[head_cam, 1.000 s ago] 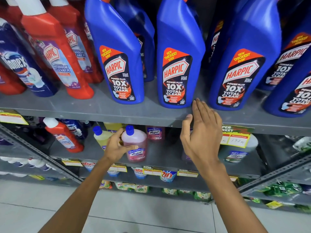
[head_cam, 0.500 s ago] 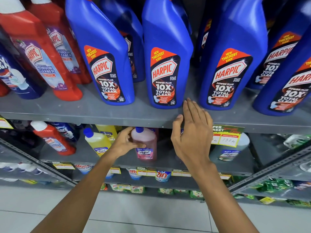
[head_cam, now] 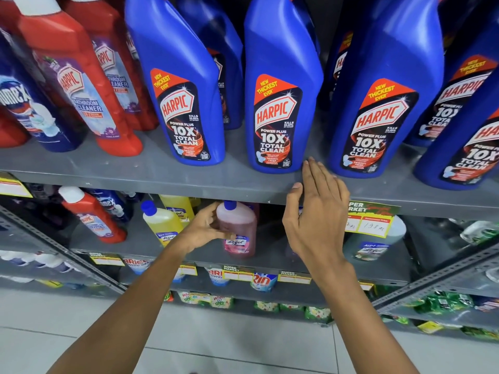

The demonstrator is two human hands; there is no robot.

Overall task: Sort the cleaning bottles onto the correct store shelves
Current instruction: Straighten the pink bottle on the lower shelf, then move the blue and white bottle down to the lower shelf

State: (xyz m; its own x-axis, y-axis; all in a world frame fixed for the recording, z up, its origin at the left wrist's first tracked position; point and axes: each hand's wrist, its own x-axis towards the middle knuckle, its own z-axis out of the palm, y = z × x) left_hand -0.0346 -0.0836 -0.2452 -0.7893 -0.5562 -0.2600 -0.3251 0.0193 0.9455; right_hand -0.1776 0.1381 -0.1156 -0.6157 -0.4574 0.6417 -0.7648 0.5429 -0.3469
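Note:
My left hand [head_cam: 203, 230] grips a pink Lizol bottle [head_cam: 239, 230] with a blue cap, upright on the lower grey shelf [head_cam: 270, 261]. A yellow Lizol bottle [head_cam: 161, 224] stands just to its left. My right hand [head_cam: 317, 214] is raised flat with fingers apart, its fingertips at the front edge of the upper grey shelf [head_cam: 189, 176], between two blue Harpic bottles [head_cam: 280, 103] [head_cam: 378, 109]. It holds nothing.
Red Harpic bathroom cleaner bottles [head_cam: 78, 85] and a dark blue Domex bottle [head_cam: 32, 109] fill the upper shelf's left. A red bottle [head_cam: 91, 214] leans on the lower shelf. A pale bottle [head_cam: 378, 244] sits behind the yellow price tag [head_cam: 370, 220]. Detergent pouches hang below.
My left hand has pushed the pink bottle right and deeper under the upper shelf. The right hand stays at the shelf edge while the view drifts slightly.

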